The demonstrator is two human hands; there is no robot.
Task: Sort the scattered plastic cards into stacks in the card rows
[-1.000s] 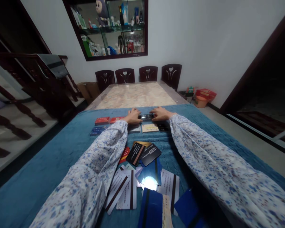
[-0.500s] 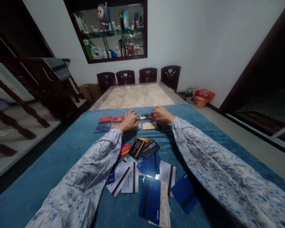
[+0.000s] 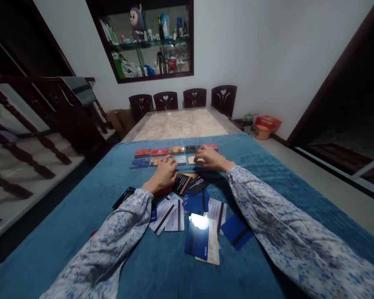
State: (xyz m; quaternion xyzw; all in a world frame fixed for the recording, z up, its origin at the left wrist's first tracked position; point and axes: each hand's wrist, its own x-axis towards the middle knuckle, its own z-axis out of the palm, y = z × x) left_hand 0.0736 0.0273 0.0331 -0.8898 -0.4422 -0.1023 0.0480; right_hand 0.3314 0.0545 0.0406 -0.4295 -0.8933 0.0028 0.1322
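Left hand (image 3: 162,176) palm down just beyond the pile (image 3: 187,207), fingers stretched and loosely together, tips on the near row (image 3: 180,159) of cards; anything under the palm hidden. Right hand (image 3: 210,160) also beyond the pile, a little to the right, fingers curled down onto the right end of the same row; cannot tell whether pinching a card or only pressing on one, fingertips blocked by the knuckles. Far row (image 3: 176,150) just past the near one, five cards side by side, print too small to read. Two black cards (image 3: 197,185) at the pile's far edge, one partly under the left hand. In the pile itself, white and blue cards overlapping, many half covered; on its near side a blue card (image 3: 195,249) washed out by bright glare. Left of the pile, a lone card (image 3: 124,197), black, half under the left sleeve (image 3: 112,241). Under and all around the pile, a blue cloth (image 3: 65,216). Well beyond the pile, bare table (image 3: 179,124) and four chairs (image 3: 195,97), lower parts cut off; higher up, a wall cabinet (image 3: 149,37), contents hard to make out.
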